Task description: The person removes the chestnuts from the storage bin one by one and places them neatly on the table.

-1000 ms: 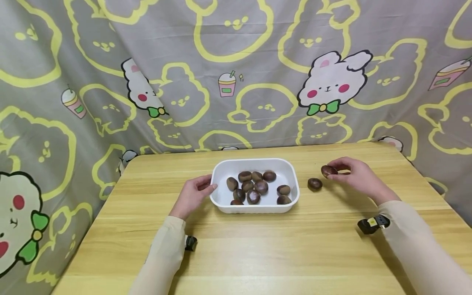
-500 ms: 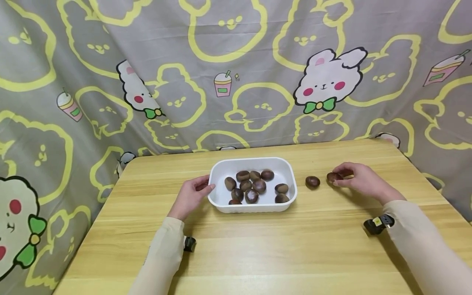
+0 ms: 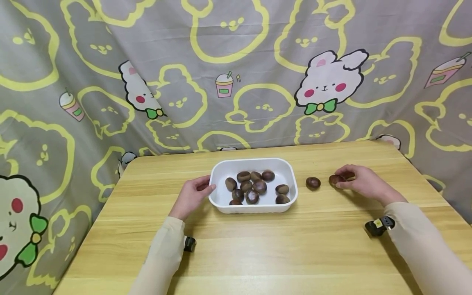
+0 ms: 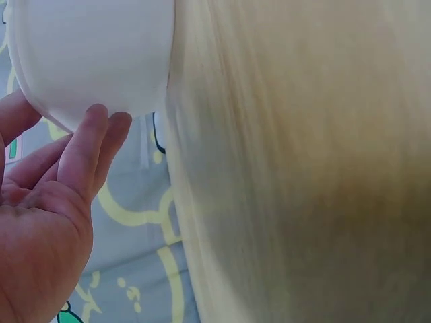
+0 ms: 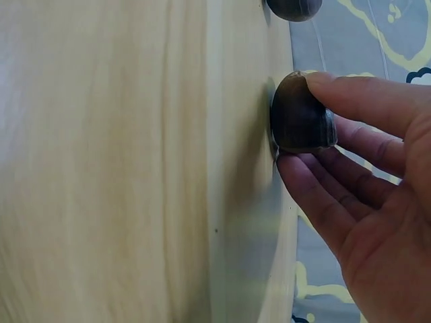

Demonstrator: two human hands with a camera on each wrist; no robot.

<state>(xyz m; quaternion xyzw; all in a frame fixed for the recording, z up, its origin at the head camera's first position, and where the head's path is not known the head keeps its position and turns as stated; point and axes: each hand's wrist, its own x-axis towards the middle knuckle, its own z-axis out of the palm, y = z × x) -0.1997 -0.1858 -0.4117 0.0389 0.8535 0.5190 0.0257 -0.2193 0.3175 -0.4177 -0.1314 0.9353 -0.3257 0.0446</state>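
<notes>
A white plastic tray (image 3: 254, 208) holds several brown chestnuts (image 3: 259, 187). At its left end my left hand (image 3: 191, 196) grips the rim; in the left wrist view the thumb is at the rim and the fingers (image 4: 82, 151) lie against the outer wall. To the right of the tray, my right hand (image 3: 365, 183) pinches a chestnut (image 5: 300, 116) at table level, thumb on one side and fingers on the other. A second loose chestnut (image 3: 313, 183) lies between that one and the tray, touched by neither hand.
Everything rests on a wood-grain table (image 3: 236, 250). Behind and to the left of it hangs a grey curtain (image 3: 258, 135) with yellow outlines and cartoon rabbits. Each wrist carries a small black camera (image 3: 375, 228) below a beige sleeve.
My right hand has lowered the chestnut and moved it right, away from the other loose one, down to the table. The left hand stays at the tray. The head view shifted slightly.
</notes>
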